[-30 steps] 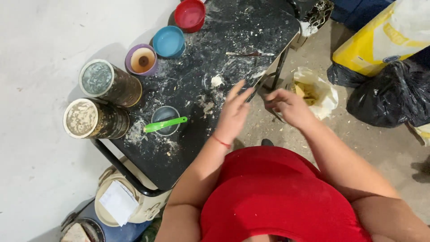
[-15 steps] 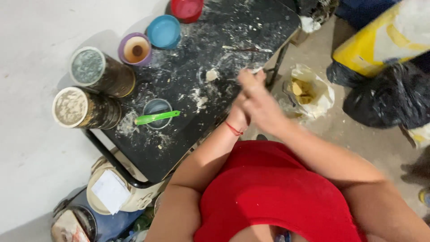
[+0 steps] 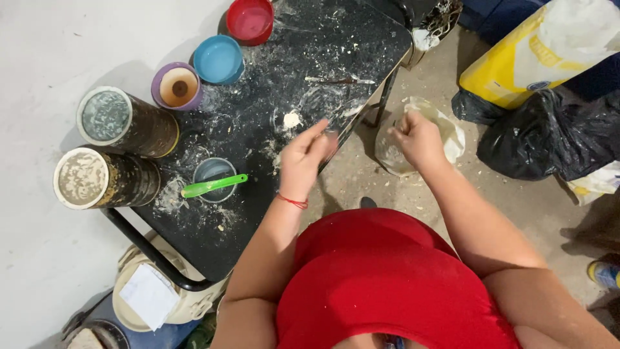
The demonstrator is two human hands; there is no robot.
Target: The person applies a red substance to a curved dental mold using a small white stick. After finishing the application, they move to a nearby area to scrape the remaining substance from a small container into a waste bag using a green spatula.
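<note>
My left hand (image 3: 307,158) lies at the right edge of the black, powder-smeared table (image 3: 258,226), fingers stretched out and close together, holding nothing that I can see. A red string circles its wrist. Just beyond the fingertips sits a small white lump (image 3: 291,119). My right hand (image 3: 416,136) is off the table, curled into a fist above a white plastic bag (image 3: 450,132) on the floor; whether anything is inside the fist is hidden.
A green spatula (image 3: 213,185) rests across a small grey cup (image 3: 208,169). Two tall cans (image 3: 106,117) (image 3: 81,178), a purple cup (image 3: 177,86), a blue bowl (image 3: 218,58) and a red bowl (image 3: 250,18) line the table's left. A yellow sack (image 3: 516,64) and a black bag (image 3: 549,139) lie on the right floor.
The hands were together at the table edge half a second ago and have parted. The right hand has swung out over the white bag; the left stays at the edge.
</note>
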